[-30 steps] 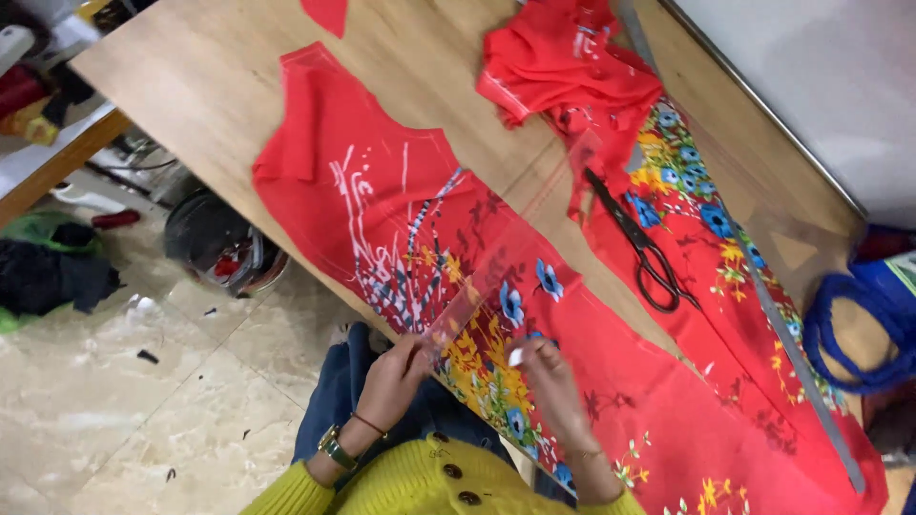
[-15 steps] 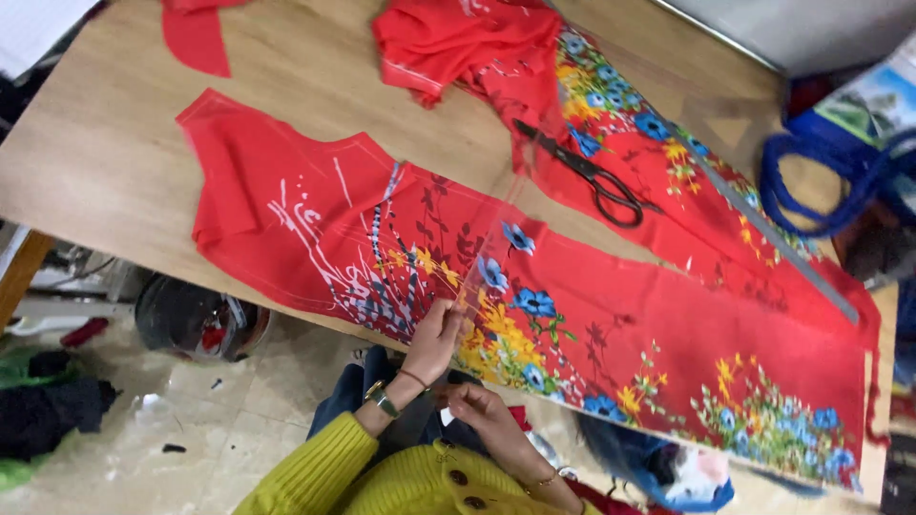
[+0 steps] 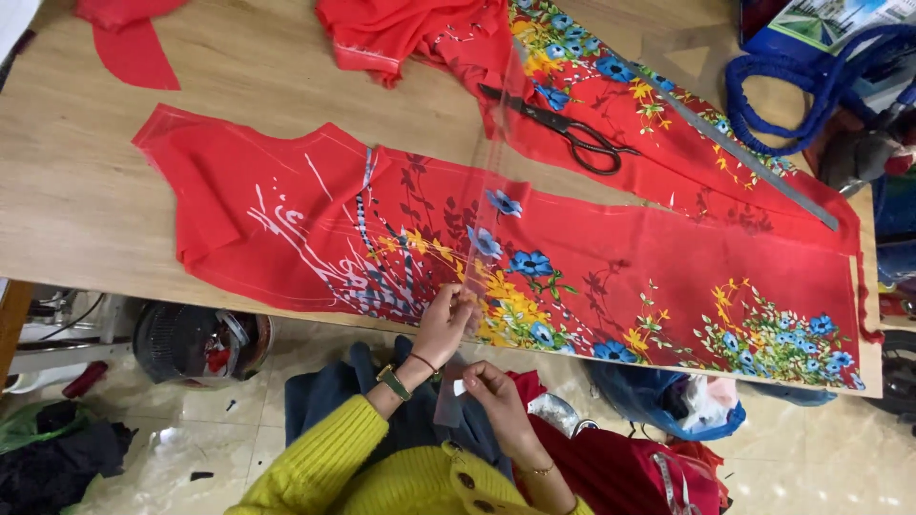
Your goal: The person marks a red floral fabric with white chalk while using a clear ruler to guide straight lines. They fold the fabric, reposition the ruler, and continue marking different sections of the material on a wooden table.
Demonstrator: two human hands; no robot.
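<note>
A long red fabric panel (image 3: pixel 315 219) printed with blue and yellow flowers lies flat along the wooden table (image 3: pixel 86 200). A clear plastic ruler (image 3: pixel 489 191) crosses it from the far side to past the near edge. My left hand (image 3: pixel 444 322), with a watch on its wrist, pinches the ruler at the table's near edge. Just below the edge, my right hand (image 3: pixel 494 393) holds a small white piece of chalk (image 3: pixel 459 387) against the ruler's lower end.
Black scissors (image 3: pixel 571 127) and a long metal ruler (image 3: pixel 739 157) lie on a second flowered red piece (image 3: pixel 658 143) at the back. Red scraps (image 3: pixel 129 48) sit far left, a blue-handled bag (image 3: pixel 797 81) far right. A helmet (image 3: pixel 196 343) and blue plastic bag (image 3: pixel 658 396) are on the floor.
The view has shifted so that the fabric lies more level. Both hands have come back to the near edge, and my right hand has dropped below the table.
</note>
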